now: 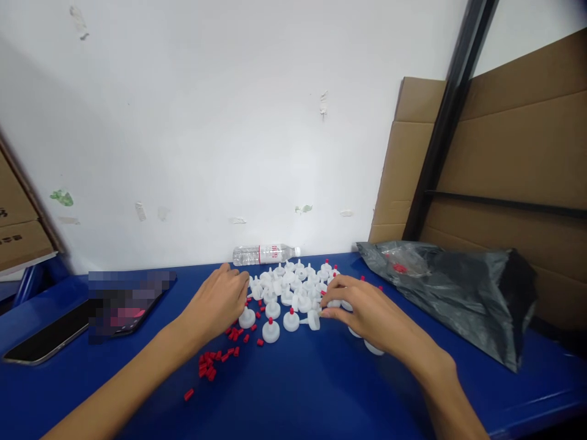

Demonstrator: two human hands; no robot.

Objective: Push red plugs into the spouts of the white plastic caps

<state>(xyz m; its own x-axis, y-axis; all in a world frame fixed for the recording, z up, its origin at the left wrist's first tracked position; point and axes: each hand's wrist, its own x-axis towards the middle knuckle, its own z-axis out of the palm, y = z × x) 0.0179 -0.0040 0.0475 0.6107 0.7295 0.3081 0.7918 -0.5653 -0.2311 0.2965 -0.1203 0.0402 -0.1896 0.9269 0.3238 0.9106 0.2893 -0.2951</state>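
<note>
Several white plastic caps (290, 286) with nozzles, some tipped red, stand in a cluster on the blue table (293, 391). Small red tips (215, 357) lie scattered in front of them. My left hand (219, 302) rests at the cluster's left edge with fingers curled over something I cannot make out. My right hand (362, 305) pinches a white cap (314, 319) lying on its side at the cluster's right front. More white caps (372, 348) peek out beneath my right wrist.
A clear water bottle (265, 254) lies against the white wall behind the caps. A dark plastic bag (454, 293) sprawls at the right, in front of cardboard sheets (513, 153). A phone (50, 336) lies at the left.
</note>
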